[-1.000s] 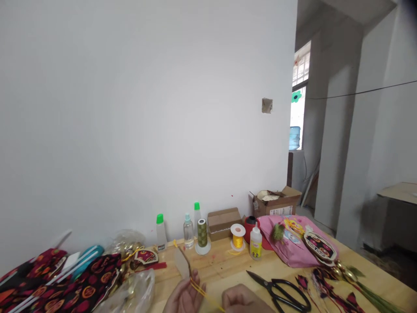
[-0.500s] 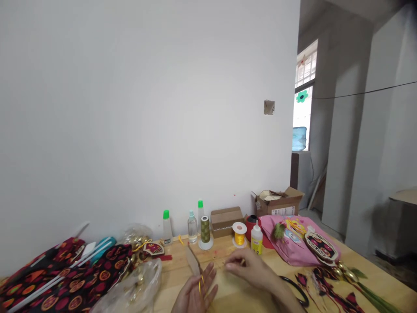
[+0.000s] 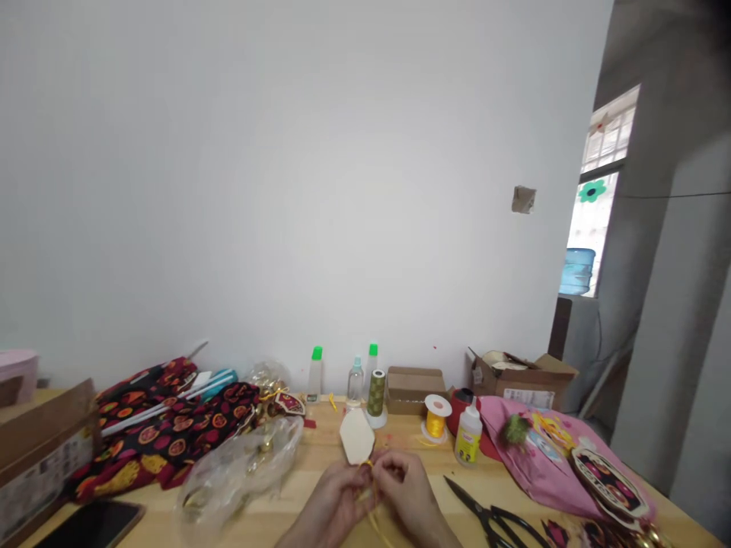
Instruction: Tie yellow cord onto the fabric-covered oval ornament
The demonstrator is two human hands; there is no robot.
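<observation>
The wooden surface (image 3: 320,460) carries all of the work. On its left is a heap of dark patterned cloth (image 3: 183,441); on its right there is a pink bag (image 3: 519,472), and on this bag lies a patterned pendant (image 3: 608,483), with gold bells near its lower end. This pendant looks much more complete than the piece in hand, as far as I can judge. The scissors (image 3: 485,514) lie to the right of the hands, untouched.

The left hand (image 3: 334,495) and the right hand (image 3: 408,487) meet near the front middle of the surface. The fingers of each are pinched together, apparently on the yellow cord (image 3: 375,527); the exact grip is too small to tell.

The pale panel (image 3: 357,437) is just above the left fingers, standing out from them, with its plain side visible. The cord is at its lower end, so this joining seems at least begun. Whether a knot is already made there, I cannot tell. Below the hands the cord hangs loose, which suggests that the fastening is not finished. No bell or tassel can be seen on the panel. The spool (image 3: 435,423) of similar yellow stands well apart, behind the hands.
</observation>
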